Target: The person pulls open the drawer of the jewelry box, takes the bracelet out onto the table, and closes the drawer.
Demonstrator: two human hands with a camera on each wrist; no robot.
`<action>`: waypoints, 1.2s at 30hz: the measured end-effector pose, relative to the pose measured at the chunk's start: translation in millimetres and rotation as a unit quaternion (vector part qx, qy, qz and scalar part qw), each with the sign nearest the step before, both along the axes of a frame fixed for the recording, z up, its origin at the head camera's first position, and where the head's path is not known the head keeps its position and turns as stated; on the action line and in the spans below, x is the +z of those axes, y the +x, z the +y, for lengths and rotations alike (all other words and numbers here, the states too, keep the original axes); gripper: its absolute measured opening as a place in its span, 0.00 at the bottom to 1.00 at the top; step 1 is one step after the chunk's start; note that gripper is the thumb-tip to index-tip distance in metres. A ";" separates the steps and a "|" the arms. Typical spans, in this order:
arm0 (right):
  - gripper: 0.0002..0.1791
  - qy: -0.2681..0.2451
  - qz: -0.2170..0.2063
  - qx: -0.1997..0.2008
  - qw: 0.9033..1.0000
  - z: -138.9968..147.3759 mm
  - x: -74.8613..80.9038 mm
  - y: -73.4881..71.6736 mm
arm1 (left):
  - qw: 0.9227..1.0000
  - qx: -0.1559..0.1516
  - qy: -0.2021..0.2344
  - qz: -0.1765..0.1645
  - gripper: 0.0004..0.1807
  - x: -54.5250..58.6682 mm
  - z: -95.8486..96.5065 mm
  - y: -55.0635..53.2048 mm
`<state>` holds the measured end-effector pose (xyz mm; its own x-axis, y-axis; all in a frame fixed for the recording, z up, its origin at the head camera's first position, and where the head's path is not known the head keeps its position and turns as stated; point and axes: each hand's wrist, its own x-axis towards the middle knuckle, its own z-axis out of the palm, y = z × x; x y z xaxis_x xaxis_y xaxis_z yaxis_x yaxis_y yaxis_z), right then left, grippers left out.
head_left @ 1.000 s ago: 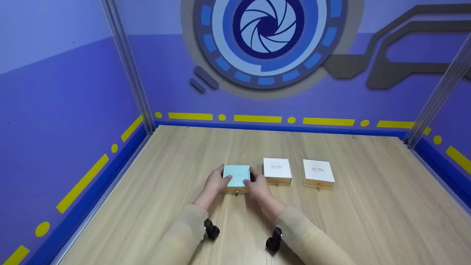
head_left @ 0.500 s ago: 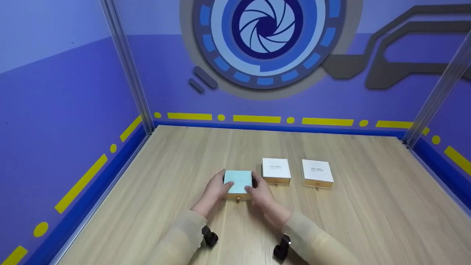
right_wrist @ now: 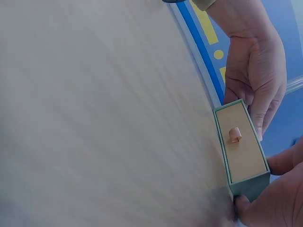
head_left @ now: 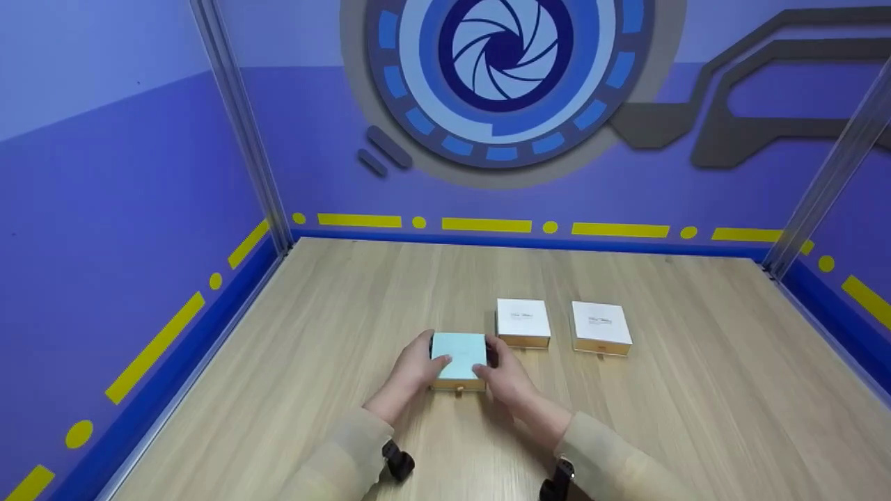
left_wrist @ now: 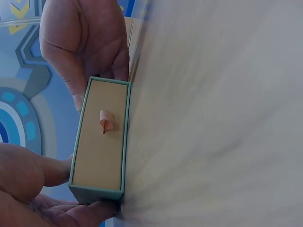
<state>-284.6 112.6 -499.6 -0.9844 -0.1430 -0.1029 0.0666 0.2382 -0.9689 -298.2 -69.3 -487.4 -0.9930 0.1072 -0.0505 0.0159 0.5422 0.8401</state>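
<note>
A small drawer box with a light turquoise sleeve is held between both hands, low over the wooden table. My left hand grips its left side, thumb on the top edge. On the opposite side my right hand holds it in the same manner. The drawer front is tan and sits flush inside the sleeve. From its middle sticks a pinkish ribbon pull tab, facing the person. Fingers behind the box are partly hidden in the head view.
Two white-topped boxes with gold-tan fronts stand right of the held box: a nearer white box and a farther white box. The wooden table ends at blue panels at the back and sides.
Both hands have brought the turquoise box toward the person and slightly to the right. The two white boxes stay where they were.
</note>
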 end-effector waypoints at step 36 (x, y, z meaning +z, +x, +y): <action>0.36 -0.023 -0.032 -0.020 0.999 73.4 0.5 31.8 | 0.997 -0.060 -0.056 -0.002 0.33 7.1 54.8 15.3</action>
